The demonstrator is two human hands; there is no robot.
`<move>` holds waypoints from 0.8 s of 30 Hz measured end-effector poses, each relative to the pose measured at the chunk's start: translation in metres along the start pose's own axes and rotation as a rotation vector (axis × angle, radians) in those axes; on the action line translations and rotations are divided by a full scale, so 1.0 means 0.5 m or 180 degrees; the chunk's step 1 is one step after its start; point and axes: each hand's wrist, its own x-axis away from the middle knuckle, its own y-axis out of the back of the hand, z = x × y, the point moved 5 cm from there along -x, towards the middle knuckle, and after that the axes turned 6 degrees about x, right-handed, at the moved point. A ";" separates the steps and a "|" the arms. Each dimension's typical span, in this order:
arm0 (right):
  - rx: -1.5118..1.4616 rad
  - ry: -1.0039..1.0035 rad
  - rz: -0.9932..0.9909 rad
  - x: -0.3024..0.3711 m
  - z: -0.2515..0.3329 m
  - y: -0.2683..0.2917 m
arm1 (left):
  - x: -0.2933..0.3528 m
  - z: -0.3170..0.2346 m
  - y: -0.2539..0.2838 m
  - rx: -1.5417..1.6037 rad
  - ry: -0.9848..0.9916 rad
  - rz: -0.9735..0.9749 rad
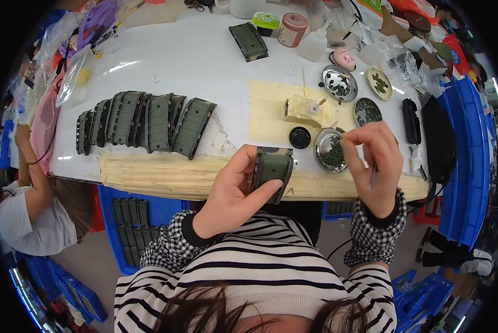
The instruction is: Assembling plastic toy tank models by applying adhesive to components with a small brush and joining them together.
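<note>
Four small round metal dishes sit on the white table (193,61) ahead of the person: the nearest dish (330,150) holds a heap of tiny dark green parts, and the other three (340,83) (378,83) (367,111) behind it hold more of the same. A blue bin (149,213) under the table edge contains rows of dark green pieces. The left hand (235,191) is curled around a dark green camouflaged model hull (272,169), thumb lying across its near end, holding it upright just above the tan padded strip (171,175) along the table's front edge; the hull is oblong with toothed tracks down both sides. The right hand (373,166) hovers over the nearest dish with fingertips pinched together, and a thin tool seems to run down the palm, though whether anything sits between the fingertips is too small to tell. A fanned row of similar hulls (143,122) lies to the left, one more hull (249,41) stands farther back, and a black cap (299,137) rests beside the nearest dish.
</note>
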 end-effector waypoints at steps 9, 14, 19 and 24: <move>-0.0314 0.0563 -0.0078 0.020 0.071 -0.068 | 0.009 0.000 -0.006 -0.0276 -0.0207 0.0128; -0.0064 0.0734 -0.0033 0.028 0.066 -0.072 | 0.010 -0.004 -0.010 -0.0357 -0.0317 -0.0019; 0.0380 0.1075 -0.0050 0.035 0.077 -0.069 | 0.010 0.002 -0.008 -0.0581 -0.0618 -0.0093; 0.0566 0.1251 0.0115 0.040 0.078 -0.072 | 0.012 0.002 -0.006 -0.1021 -0.0614 -0.0135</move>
